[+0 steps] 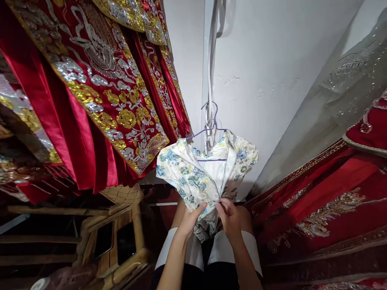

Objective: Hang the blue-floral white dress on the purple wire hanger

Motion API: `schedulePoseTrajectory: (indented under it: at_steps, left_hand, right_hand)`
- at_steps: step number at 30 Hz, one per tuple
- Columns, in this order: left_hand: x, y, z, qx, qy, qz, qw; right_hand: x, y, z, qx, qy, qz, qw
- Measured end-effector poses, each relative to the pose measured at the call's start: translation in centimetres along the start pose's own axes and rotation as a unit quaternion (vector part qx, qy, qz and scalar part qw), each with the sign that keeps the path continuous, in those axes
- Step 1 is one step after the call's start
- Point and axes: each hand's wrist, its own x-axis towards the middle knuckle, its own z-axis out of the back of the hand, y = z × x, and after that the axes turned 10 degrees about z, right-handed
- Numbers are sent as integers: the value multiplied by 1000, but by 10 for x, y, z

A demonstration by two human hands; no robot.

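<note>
A short-sleeved garment [193, 173], cream with blue and yellow-green flowers, hangs in front of me on a thin purple hanger [215, 124]. Its front lies open in a V, and its lower part bunches between my knees; whether it is a top or a dress I cannot tell. My left hand [190, 219] grips the cloth at the left of the front, thumb on top. At the bottom of the V, my right hand [229, 215] pinches the front edge between thumb and fingers. Any fastener there is too small to make out.
Red garments with gold and silver embroidery [121, 108] hang at the left. More red embroidered cloth [329, 201] fills the right, below sheer sparkling fabric [353, 76]. Two dark phone-like slabs [126, 243] rest on a bamboo seat [137, 229] at lower left. Behind is a white wall [256, 80].
</note>
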Motion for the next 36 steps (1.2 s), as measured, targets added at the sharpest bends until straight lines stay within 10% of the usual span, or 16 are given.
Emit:
schedulePoseTrajectory:
  at_steps: [21, 26, 29, 36]
  left_hand:
    - [2, -3, 21, 47, -116, -37, 991]
    - [8, 13, 14, 219, -312, -282, 880]
    - [5, 28, 4, 301, -243, -369, 845]
    - [-1, 37, -10, 302, -73, -302, 901]
  right_hand:
    - [8, 19, -7, 54, 103, -66, 991]
    - [11, 30, 0, 69, 142, -106, 982]
    - [11, 30, 0, 71, 148, -120, 979]
    - [11, 28, -9, 118, 177, -128, 969]
